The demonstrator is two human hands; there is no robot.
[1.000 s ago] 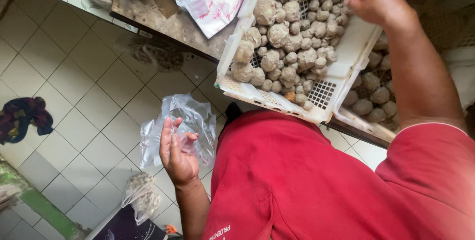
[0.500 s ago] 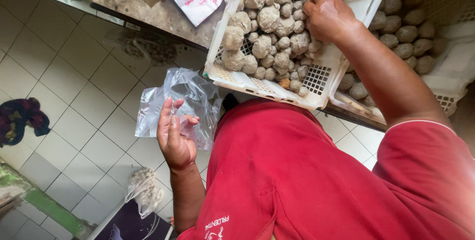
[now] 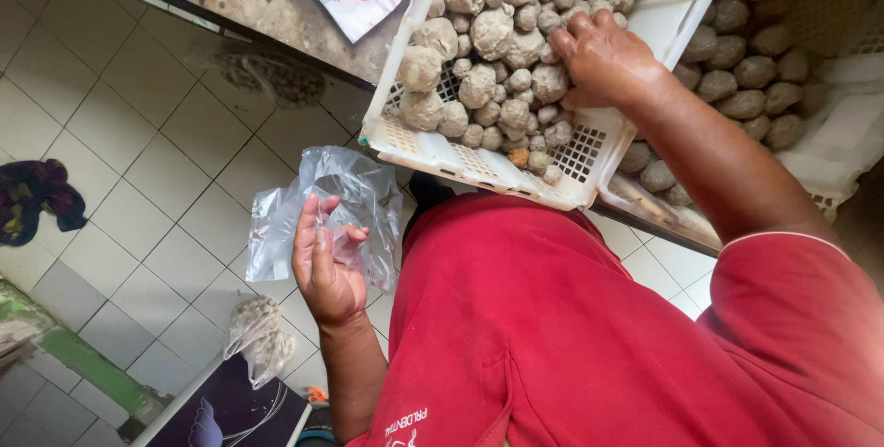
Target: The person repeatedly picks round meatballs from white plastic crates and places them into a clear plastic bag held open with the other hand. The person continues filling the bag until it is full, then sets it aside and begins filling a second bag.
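Hand (image 3: 603, 60) near crate (image 3: 479, 166) edge

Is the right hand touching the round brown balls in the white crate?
Touching. The head view shows the right hand lying on the heap of brown balls in the white crate, fingers pressed among them with no gap.

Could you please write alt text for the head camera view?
A person in a red shirt holds a clear plastic bag in the left hand while the right hand reaches into a white slotted crate of pale round balls.
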